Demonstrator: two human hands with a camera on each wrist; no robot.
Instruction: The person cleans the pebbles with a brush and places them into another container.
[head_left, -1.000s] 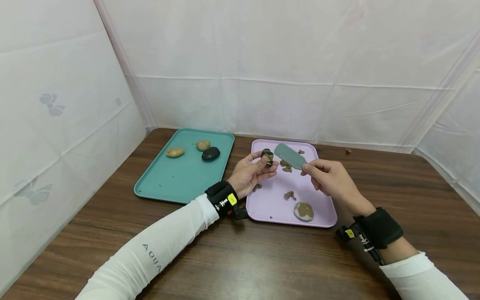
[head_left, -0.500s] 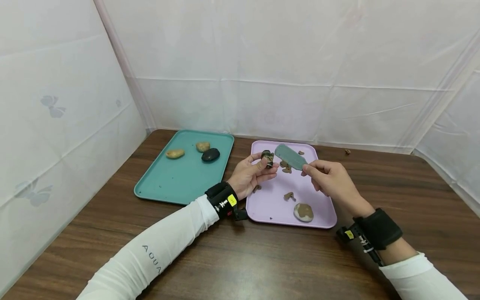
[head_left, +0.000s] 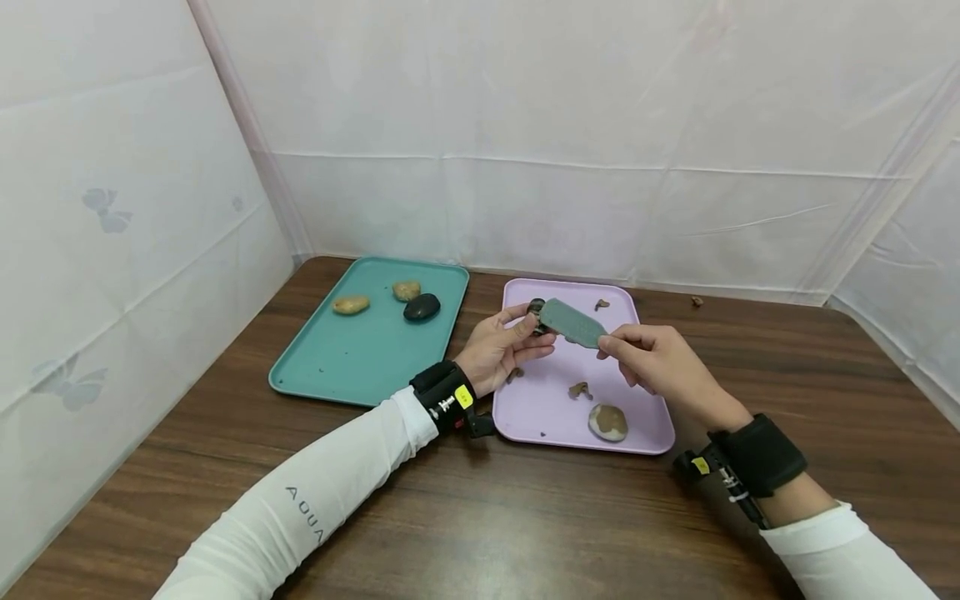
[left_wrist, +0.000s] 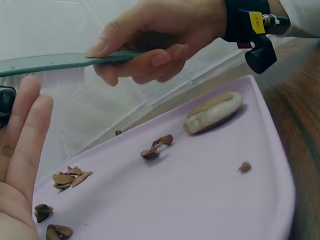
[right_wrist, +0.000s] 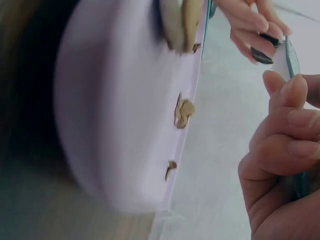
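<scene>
Here I see a small dark stone (head_left: 535, 310) pinched between the thumb and fingertips of the left hand (head_left: 501, 348), held in the air over the far part of the pink tray (head_left: 547, 400). In the left wrist view only the stone's edge (left_wrist: 6, 102) shows at the frame's left side, beside the straight fingers (left_wrist: 22, 135).

The right hand (head_left: 660, 362) grips one end of a flat green scraper (head_left: 572, 322) between thumb and curled fingers. The scraper's free end lies against the stone, or just over it; I cannot tell whether they truly touch. From the right wrist view the scraper (right_wrist: 294, 65) runs edge-on past the fingertips, with the dark stone (right_wrist: 265, 50) in the other hand's grasp just beyond it.

Under both hands, the pink tray carries brown flakes (head_left: 578, 389) near its middle, another flake (head_left: 601, 304) near the far rim, and a pale, brown-smeared stone (head_left: 608, 422) close to its near right corner.

Left of it sits a teal tray (head_left: 352, 367), the two trays lying near each other on a dark wooden table (head_left: 525, 517). The teal tray holds a black stone (head_left: 422, 307) and two tan stones (head_left: 350, 304), all in its far half. White sheeting (head_left: 525, 167) walls in the table on three sides.
</scene>
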